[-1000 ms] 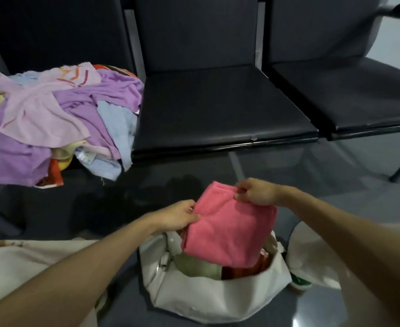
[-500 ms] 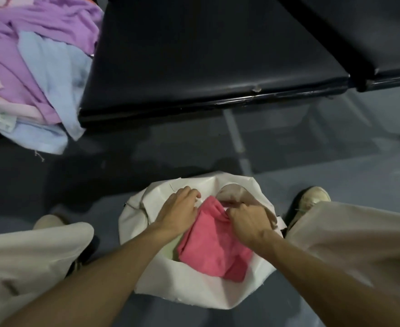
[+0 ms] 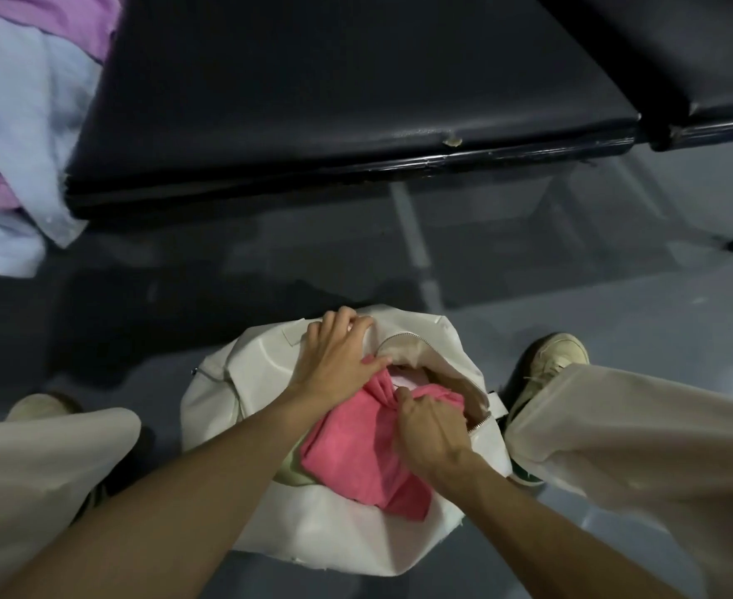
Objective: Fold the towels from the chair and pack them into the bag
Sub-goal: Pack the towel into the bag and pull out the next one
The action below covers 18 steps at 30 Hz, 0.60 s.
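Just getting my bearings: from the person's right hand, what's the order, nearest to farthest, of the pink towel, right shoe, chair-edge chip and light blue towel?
1. pink towel: in the bag, gripped by the right hand.
2. right shoe: on the floor, just to the right.
3. chip: ahead, on the front edge of the chair.
4. light blue towel: hanging at far left.

Grey floor (image 3: 529,296): white bag (image 3: 334,533) between left shoe (image 3: 36,406), right shoe (image 3: 550,361). Black chair seats (image 3: 334,101) behind; blue, purple towels (image 3: 23,123) draped at left edge.
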### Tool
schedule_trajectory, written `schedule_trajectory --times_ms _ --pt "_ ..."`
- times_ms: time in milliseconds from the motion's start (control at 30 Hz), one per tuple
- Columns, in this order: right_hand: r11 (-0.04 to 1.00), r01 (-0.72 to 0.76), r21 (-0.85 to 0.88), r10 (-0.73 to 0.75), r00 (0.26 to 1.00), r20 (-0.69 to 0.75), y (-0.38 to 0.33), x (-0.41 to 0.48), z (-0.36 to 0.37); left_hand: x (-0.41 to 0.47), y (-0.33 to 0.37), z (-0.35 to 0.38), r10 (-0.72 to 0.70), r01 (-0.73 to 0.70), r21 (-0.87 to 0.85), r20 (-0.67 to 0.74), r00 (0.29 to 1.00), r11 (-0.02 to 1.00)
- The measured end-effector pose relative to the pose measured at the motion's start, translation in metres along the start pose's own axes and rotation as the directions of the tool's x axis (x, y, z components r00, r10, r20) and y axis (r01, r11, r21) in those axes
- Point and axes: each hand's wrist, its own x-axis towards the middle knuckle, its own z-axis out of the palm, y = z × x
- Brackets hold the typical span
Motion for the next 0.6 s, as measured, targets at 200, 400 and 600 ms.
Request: schedule_trajectory --times_ms 200,400,600 --pt "1.000 0.025 -0.012 -0.024 0.998 0.065 -0.003 -0.011 -0.010 0.005 0.003 -0.014 -0.014 0.005 -0.101 -0.094 0.995 0.995" --pt "0.959 0.133 0.251 -0.146 0.989 0.035 -0.008 -0.019 -0.017 0.008 0.000 -0.057 -0.021 -0.001 -0.238 -0.090 0.996 0.971" --pt "0.919 0.029 0.394 -0.056 0.997 0.058 -0.018 -0.007 -0.015 0.021 -0.007 -0.090 0.130 -0.144 -0.080 -0.153 0.980 0.986"
